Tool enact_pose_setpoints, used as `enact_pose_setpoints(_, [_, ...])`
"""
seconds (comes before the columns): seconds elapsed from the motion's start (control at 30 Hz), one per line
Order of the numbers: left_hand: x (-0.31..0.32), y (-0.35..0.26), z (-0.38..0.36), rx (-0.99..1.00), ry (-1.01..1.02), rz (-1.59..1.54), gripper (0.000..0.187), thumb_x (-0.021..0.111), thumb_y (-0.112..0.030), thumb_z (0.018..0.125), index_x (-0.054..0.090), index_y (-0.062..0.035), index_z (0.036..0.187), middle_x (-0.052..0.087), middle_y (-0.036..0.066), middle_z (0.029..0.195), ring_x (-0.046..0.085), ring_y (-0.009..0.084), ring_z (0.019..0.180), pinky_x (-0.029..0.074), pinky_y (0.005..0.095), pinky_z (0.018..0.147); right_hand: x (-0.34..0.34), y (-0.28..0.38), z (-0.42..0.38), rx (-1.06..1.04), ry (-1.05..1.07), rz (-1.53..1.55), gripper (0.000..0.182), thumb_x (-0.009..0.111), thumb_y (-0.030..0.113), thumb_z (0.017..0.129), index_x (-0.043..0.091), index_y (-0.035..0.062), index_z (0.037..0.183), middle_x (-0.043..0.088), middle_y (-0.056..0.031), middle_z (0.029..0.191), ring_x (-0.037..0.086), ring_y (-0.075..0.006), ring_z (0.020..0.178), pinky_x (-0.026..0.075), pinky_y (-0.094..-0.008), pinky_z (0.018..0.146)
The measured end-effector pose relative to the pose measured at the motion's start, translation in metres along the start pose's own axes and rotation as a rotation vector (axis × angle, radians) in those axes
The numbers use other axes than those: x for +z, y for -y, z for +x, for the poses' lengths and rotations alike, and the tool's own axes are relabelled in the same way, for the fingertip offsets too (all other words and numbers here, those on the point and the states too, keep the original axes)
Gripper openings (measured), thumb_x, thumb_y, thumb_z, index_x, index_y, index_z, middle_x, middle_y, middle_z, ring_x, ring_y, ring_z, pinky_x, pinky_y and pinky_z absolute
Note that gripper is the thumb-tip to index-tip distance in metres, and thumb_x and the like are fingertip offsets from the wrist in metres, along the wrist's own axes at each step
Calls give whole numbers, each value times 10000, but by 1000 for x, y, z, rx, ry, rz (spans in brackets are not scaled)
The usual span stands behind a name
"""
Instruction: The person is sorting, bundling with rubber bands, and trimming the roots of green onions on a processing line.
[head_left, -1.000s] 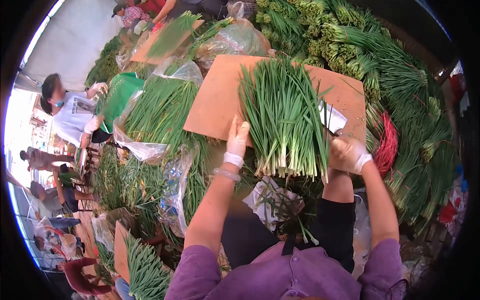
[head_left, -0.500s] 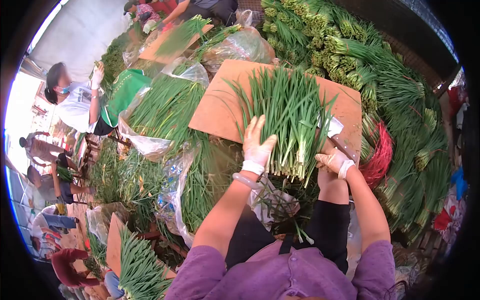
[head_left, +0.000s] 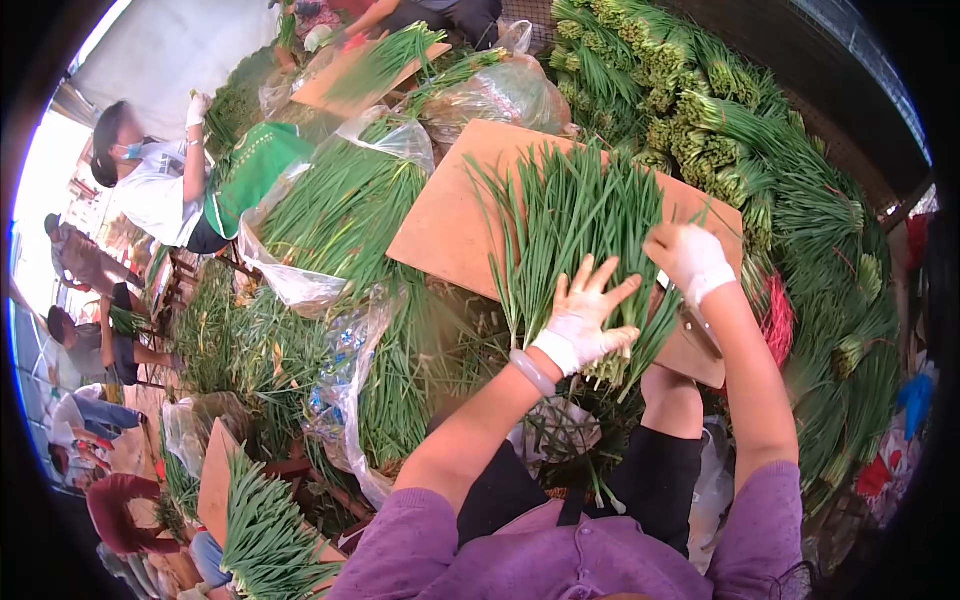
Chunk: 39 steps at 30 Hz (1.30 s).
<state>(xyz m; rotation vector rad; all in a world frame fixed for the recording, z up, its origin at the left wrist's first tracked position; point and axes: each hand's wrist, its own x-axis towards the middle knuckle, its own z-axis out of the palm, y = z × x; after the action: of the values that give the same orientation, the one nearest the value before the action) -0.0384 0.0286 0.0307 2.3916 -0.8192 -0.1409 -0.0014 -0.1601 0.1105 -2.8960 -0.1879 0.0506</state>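
Note:
A loose bunch of garlic chives [head_left: 575, 215] lies across a tan board [head_left: 450, 225], its pale cut ends toward me. Over the stems near those ends, my left hand [head_left: 585, 320] in a whitish glove rests open with fingers spread. My right hand [head_left: 688, 258], also gloved, is at the bunch's right edge with its fingers curled closed. What they pinch, if anything, is hidden. Below my right wrist, a knife [head_left: 703, 333] lies on the board, its blade partly covered by the wrist and leaves.
Tied chive bundles [head_left: 730, 150] are heaped along the right, with red ties [head_left: 775, 320] beside the board. Left of the board, loose chives [head_left: 335, 215] fill a clear plastic bag [head_left: 305, 290]. A masked person [head_left: 160, 185] sits farther left; other people work beyond.
My left hand has shifted right across the stems and spread its fingers. My right hand has risen from beside the cut ends to the leaves at the bunch's right side.

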Motion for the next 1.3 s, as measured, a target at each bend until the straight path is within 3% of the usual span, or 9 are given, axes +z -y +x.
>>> enact_pose_setpoints(0.27, [6,-5,3,23,38,14,716,593,-542,746,448,-180,1346,241,158,1463,110,389,1381,72,610,1066,86,83,144,-428,-11,-211,503,603,55,767,507,142,1253,635,-94,1064,624,-275,976,511,-375,795])
enact_pose_setpoints(0.4, [4,0,-2,90,-100,75,600,600,-464,782,513,-137,1277,357,168,1398,242,380,1339,153,573,1067,140,88,184,-461,227,-524,259,588,138,773,655,132,1023,625,-98,988,627,-269,914,510,-351,762])
enact_pose_setpoints(0.5, [-27,28,-12,230,-351,-380,233,635,-172,769,645,-72,979,611,115,1064,563,286,1045,420,409,926,114,76,167,-554,-109,111,94,638,182,733,703,138,785,612,-62,830,610,-256,827,489,-348,747])
enact_pose_setpoints(0.63, [-52,67,-11,-218,-755,-639,585,655,-62,713,473,-25,1267,415,164,1305,535,166,785,477,308,702,54,83,132,-613,-178,424,102,657,154,740,694,96,816,626,-60,806,618,-241,749,497,-363,709])
enact_pose_setpoints(0.77, [-31,94,-1,-311,-250,-637,253,503,-266,921,603,-57,1021,633,91,734,593,173,675,480,318,663,29,110,74,-100,634,1317,94,588,80,834,630,2,865,653,-62,755,603,-117,619,490,-257,525])
enact_pose_setpoints(0.93, [-19,112,-1,-355,-272,-1053,228,470,-177,913,594,5,854,675,95,834,575,110,584,470,254,559,23,144,-30,-471,934,947,84,560,126,808,636,110,840,640,-48,803,617,-190,777,497,-314,706])
enact_pose_setpoints(1.0, [-15,117,-3,-402,-273,-1029,234,464,-182,916,607,-1,875,673,80,803,558,95,582,441,232,533,38,130,-23,-857,445,608,93,553,181,822,619,117,833,641,-52,807,616,-226,768,502,-357,709])
enact_pose_setpoints(1.13, [-26,96,-10,-364,-242,-833,368,431,-282,939,643,17,905,648,68,743,545,101,597,438,230,557,40,79,71,-470,20,282,150,601,186,803,642,96,916,646,-145,826,627,-318,791,509,-385,731])
enact_pose_setpoints(1.3, [-20,86,-5,-310,-268,-801,374,423,-305,939,662,-18,952,632,36,686,492,73,555,416,217,543,49,88,147,-226,253,-277,241,601,145,796,666,71,1016,666,-143,974,636,-302,932,507,-389,793])
